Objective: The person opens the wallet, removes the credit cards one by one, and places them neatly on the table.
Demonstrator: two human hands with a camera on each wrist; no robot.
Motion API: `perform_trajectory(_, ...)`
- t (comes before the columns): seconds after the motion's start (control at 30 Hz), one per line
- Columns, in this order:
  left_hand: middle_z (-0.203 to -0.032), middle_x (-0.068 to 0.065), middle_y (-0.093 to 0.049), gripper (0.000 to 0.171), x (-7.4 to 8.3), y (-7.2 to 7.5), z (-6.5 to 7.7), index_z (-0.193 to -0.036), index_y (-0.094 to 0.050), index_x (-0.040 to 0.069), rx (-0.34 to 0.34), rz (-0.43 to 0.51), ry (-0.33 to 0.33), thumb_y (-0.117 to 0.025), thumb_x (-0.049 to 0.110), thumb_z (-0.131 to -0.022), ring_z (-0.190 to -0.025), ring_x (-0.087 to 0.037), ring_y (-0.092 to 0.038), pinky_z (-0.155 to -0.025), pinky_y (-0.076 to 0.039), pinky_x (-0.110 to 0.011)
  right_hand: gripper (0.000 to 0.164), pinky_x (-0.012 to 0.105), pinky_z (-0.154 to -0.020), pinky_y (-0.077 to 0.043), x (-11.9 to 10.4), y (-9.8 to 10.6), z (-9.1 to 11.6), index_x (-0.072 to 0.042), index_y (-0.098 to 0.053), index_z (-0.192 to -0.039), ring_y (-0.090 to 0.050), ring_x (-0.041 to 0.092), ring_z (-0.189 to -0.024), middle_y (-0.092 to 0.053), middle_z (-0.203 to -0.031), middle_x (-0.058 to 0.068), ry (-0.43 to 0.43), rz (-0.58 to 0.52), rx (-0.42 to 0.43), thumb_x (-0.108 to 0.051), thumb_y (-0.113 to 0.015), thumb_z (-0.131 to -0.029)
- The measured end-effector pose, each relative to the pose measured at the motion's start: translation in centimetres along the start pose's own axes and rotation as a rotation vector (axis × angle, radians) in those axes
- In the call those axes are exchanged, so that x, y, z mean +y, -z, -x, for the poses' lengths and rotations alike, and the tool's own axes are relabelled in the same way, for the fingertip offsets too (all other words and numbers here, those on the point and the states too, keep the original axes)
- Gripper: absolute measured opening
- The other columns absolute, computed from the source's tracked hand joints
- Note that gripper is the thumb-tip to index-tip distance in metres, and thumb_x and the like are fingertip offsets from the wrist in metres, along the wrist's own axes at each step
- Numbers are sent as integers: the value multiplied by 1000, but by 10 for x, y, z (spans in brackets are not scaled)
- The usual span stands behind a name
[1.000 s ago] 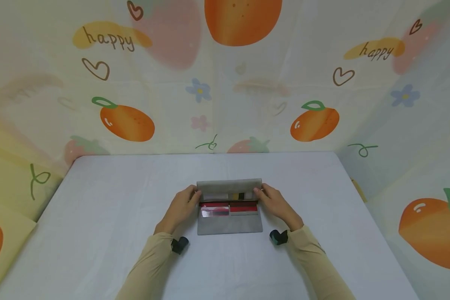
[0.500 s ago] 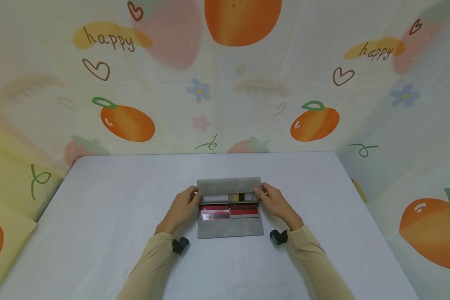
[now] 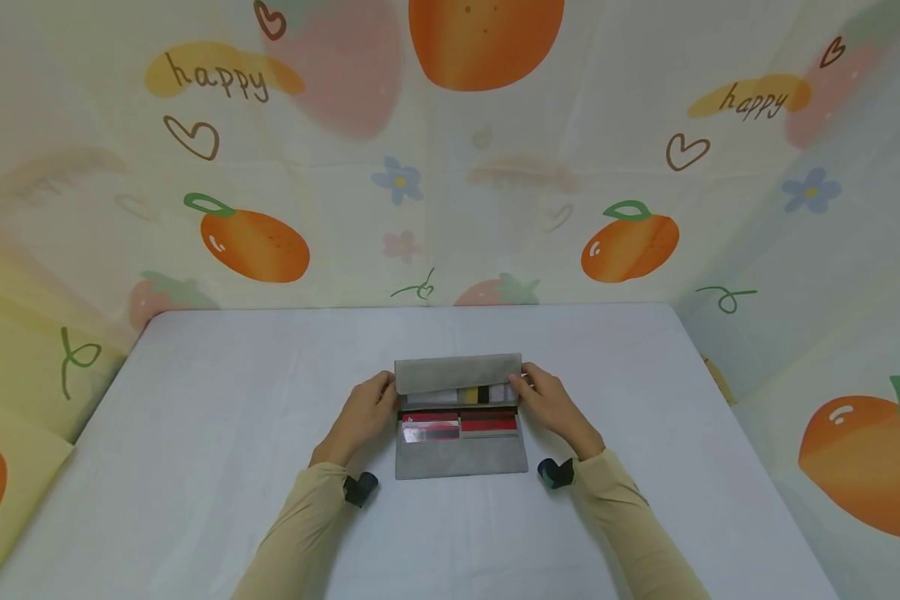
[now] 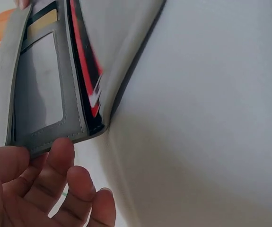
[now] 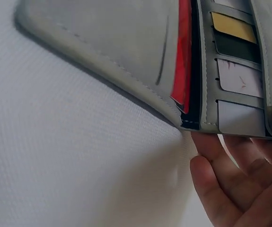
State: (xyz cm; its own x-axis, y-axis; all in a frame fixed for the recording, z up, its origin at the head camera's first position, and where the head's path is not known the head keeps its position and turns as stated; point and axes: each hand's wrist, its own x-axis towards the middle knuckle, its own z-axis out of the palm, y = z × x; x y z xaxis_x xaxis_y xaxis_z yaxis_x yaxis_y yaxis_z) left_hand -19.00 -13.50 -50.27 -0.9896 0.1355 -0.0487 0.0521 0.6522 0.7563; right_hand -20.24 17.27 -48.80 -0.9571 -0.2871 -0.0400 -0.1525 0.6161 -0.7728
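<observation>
A grey, soft-surfaced rectangular wallet [image 3: 461, 459] sits unfolded just below the centre of the head view, over a worktop [image 3: 195, 458] covered in white cloth. The left hand [image 3: 358, 414] grips its left edge, thumb in front and fingers behind; the right hand [image 3: 558, 408] likewise holds the right edge, its thumb near the upper flap [image 3: 457, 374]. That flap tilts forward over the top of the card section, while the lower panel spreads toward the bottom of the frame. Across the middle, glossy red inserts [image 3: 487, 423] show along the fold.

At the left of the left wrist view is a clear window pocket [image 4: 41, 87]. At the upper right of the right wrist view, slots hold a gold card [image 5: 235, 27], a black card [image 5: 237, 48], a white card with reddish marks [image 5: 241, 79] and a plain pale card [image 5: 240, 117].

Beige sleeves [image 3: 288, 525] enter from the bottom, a small black device [image 3: 361, 490] at each wrist. A cream backdrop [image 3: 450, 225] printed with oranges fills the upper frame.
</observation>
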Motion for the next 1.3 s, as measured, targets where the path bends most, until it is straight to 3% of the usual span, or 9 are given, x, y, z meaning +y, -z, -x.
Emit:
perform_trajectory(0.27, -76, -5, -58, 24, -1, 2, 3, -93, -61, 5, -75, -14, 36, -42, 15, -102, -68, -16, -48, -60, -40, -29, 34, 31, -72, -50, 1, 4, 5, 6, -59, -115, -63, 20, -81, -69, -98, 19, -18, -11, -82, -24, -46, -106)
perform_trajectory(0.53, -76, -3, -59, 21, -2, 7, 7, -95, -64, 5, -115, -37, -1, -46, 13, -99, -71, -15, -49, -63, -39, -28, 32, 29, -69, -51, 3, 8, 6, 7, -57, -112, -66, 20, -76, -68, -93, 20, 21, -22, -153, -22, -45, -106)
perform_trajectory(0.67, -78, -3, -64, 22, -5, 5, 7, -99, -66, 3, -105, -39, -15, -46, 13, -99, -72, -14, -53, -66, -42, -29, 36, 31, -73, -52, 3, 8, 7, 7, -56, -121, -67, 21, -81, -69, -103, 22, -1, -26, -134, -24, -46, -106)
perform_trajectory(0.83, -81, -4, -67, 27, -5, 3, 8, -110, -65, 3, -96, -15, 15, -45, 20, -103, -72, -13, -56, -67, -44, -28, 46, 40, -83, -54, 5, 7, 9, 5, -45, -137, -70, 26, -91, -64, -122, 27, -51, -62, -86, -29, -47, -106)
perform_trajectory(1.1, -94, -7, -67, 36, -5, 0, 11, -130, -56, 7, -61, 43, 65, -43, 29, -105, -78, -15, -59, -68, -46, -29, 28, 38, -81, -54, 9, 7, 7, 1, -51, -119, -71, 29, -90, -64, -118, 26, -35, -105, -45, -22, -41, -108)
perform_trajectory(1.3, -113, -13, -67, 41, -5, -2, 9, -143, -45, 11, -3, 105, 9, -45, 25, -105, -93, -21, -65, -75, -50, -31, 29, 39, -81, -55, 9, 9, 7, 2, -52, -125, -72, 30, -87, -64, -114, 26, -21, -124, -61, -13, -35, -107)
